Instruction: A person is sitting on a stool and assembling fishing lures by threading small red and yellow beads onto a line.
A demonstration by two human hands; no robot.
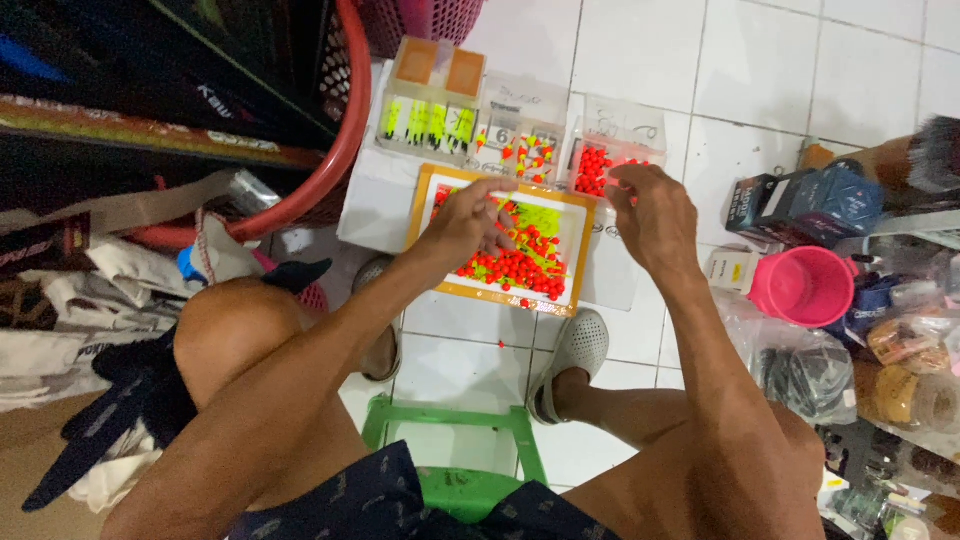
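Beads (520,268), small, round, red and yellow-green, heaped in shallow orange-rimmed tray (425,180) on floor box between feet. Judged light, hard, smooth, apt to roll; best pinched singly at fingertips. Left hand (468,222) hovers over tray, fingers curled narrow, pinching; what it holds cannot be told. Right hand (655,215) raised beside clear box of red beads (592,165), fingers gathered close.

Both hands (468,222) (652,215) forward, fingers loosely pinched.
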